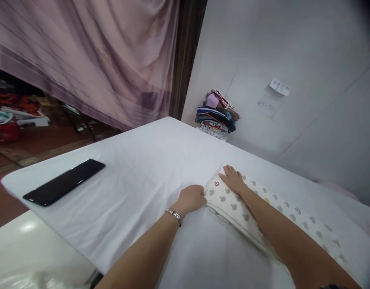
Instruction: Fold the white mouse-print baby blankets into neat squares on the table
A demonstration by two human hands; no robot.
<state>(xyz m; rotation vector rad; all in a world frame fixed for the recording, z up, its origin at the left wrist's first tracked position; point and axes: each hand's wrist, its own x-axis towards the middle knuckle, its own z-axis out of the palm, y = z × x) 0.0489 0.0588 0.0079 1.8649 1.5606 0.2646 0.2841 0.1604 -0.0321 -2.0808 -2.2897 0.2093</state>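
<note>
On the white-covered surface (pixel 136 176), close to the camera, two bare forearms reach to one end of a cream cloth (pixel 227 198) printed with small grey shapes. The left hand (pixel 192 198), a thin bracelet (pixel 174 214) at its wrist, is curled at the cloth's end edge. Its fingers are hidden, so it cannot be told whether its grip has closed on the fabric or only rests against it. The right hand (pixel 233 180) lies flat on top of the same end with its fingers spread, pressing down and grasping nothing.

The cloth lies along the right side of the surface as a long, narrow, layered band, running back under the right arm. By the look of it, the lengthwise folds are made and the band has not yet been doubled end to end.

Further left, well apart from the hands, a black phone (pixel 64 181) lies flat. At the far corner, a pile of folded clothes (pixel 216 114) sits against the white wall (pixel 293 40), near a paper note (pixel 279 87). A mauve curtain (pixel 97 52) hangs behind.
</note>
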